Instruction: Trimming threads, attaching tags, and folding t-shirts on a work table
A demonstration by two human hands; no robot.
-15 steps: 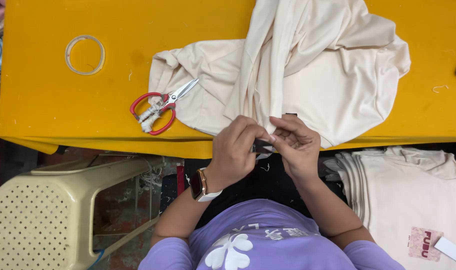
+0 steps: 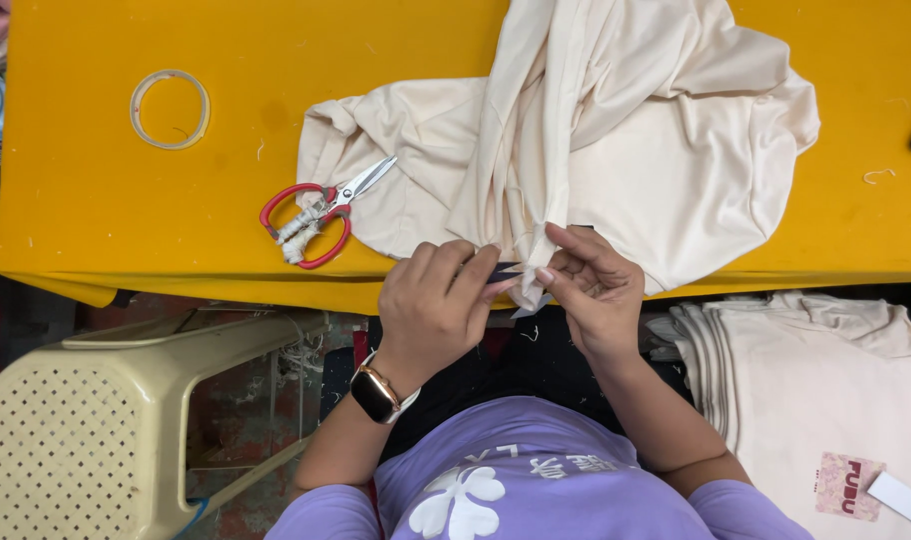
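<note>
Both hands meet at the desk's near edge: my left hand (image 2: 434, 305) and right hand (image 2: 594, 290) pinch a small dark tag (image 2: 504, 272) against the hem of the cream garment (image 2: 616, 130), much as half a second ago, the fingers barely shifted. Red-handled scissors (image 2: 321, 212) lie just left of the cloth, unmoved, and a clear tape ring (image 2: 170, 108) stays near the far left corner.

Labels: one small dark strip label (image 2: 504, 272) pinched between both hands at the table edge; one square pinkish patch label (image 2: 849, 486) on the folded cream garment stack lower right; one white rectangular tag (image 2: 904, 500) just beside it.
</note>
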